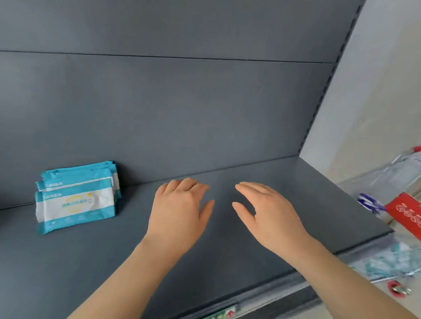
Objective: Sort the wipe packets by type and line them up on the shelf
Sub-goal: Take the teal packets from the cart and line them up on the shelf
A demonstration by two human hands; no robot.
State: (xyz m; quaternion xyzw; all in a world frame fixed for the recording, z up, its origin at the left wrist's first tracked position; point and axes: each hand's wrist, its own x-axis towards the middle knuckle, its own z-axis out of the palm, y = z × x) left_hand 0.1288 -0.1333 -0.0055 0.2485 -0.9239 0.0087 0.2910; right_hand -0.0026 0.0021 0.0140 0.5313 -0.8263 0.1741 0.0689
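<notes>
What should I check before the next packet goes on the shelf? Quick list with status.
1. Both hands free: ok. Left hand and right hand hover over the shelf, holding nothing.
2. Existing row: ok. Teal wipe packets stand upright in a file at the shelf's left rear.
3. All same type: cannot tell; only the front packet's face shows.
4. Free space right of the row: ok, bare shelf.
5. Next packets located: cannot tell. Cart at right is blurred; its contents are unclear.

Matt grey shelf [249,234], smooth; glossy plastic wipe packets [76,201], teal/white.
</notes>
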